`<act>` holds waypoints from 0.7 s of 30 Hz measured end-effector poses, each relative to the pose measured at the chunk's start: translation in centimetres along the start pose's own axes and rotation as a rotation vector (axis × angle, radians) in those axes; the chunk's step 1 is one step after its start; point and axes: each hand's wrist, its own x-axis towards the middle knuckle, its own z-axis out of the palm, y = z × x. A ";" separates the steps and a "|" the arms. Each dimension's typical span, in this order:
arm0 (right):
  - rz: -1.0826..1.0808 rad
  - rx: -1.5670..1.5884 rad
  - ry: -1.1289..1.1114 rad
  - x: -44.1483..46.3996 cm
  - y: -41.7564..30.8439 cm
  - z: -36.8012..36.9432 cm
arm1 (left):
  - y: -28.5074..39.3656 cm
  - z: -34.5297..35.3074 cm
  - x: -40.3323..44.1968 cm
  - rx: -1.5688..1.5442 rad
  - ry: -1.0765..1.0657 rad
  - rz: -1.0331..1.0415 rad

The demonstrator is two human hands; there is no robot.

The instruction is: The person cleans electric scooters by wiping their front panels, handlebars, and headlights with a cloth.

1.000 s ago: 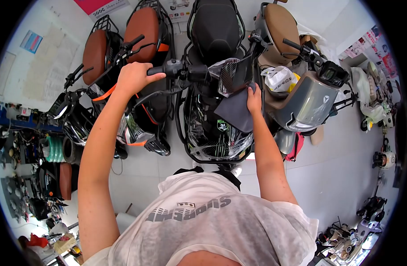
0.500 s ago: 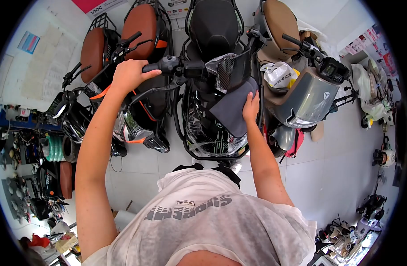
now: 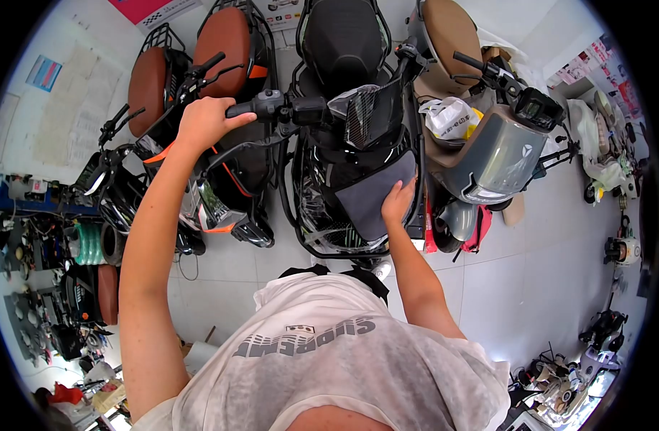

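The left hand point(image 3: 204, 123) curls around the grip point(image 3: 242, 109), a dark, rounded bar, probably to steady the scooter point(image 3: 316, 171). The right hand point(image 3: 397, 202) lies on the cloth point(image 3: 369, 197), thumb uppermost; whether its fingers pinch the edge or only press, I cannot tell from this angle. Grey, matte and dark-edged, the cloth spreads just left of that hand, apparently supported by the scooter's glossy black front. Clear, creased film point(image 3: 322, 239) shows between the hands, nearer the body.
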 end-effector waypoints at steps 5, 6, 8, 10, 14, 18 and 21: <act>-0.179 -0.032 0.042 0.1 -4.5 0.3 | -0.4 0.3 0.2 -0.004 0.018 0.020; -0.236 -0.027 0.054 0.7 -5.6 0.2 | -0.5 0.4 0.1 -0.007 0.029 0.025; -0.288 -0.035 0.056 2.6 -7.3 0.4 | -0.5 0.4 0.0 -0.007 0.038 0.030; -0.340 -0.042 0.060 4.3 -8.8 0.6 | -0.3 0.1 0.0 -0.015 0.005 0.006; -0.340 0.018 -0.039 6.7 -11.7 1.0 | -0.6 0.5 0.1 -0.015 0.052 0.033; -0.313 0.149 -0.018 6.8 -12.1 1.5 | -0.5 0.4 0.1 -0.015 0.037 0.037; -0.346 0.166 -0.033 7.0 -12.2 0.8 | -0.6 0.4 0.1 -0.014 0.038 0.037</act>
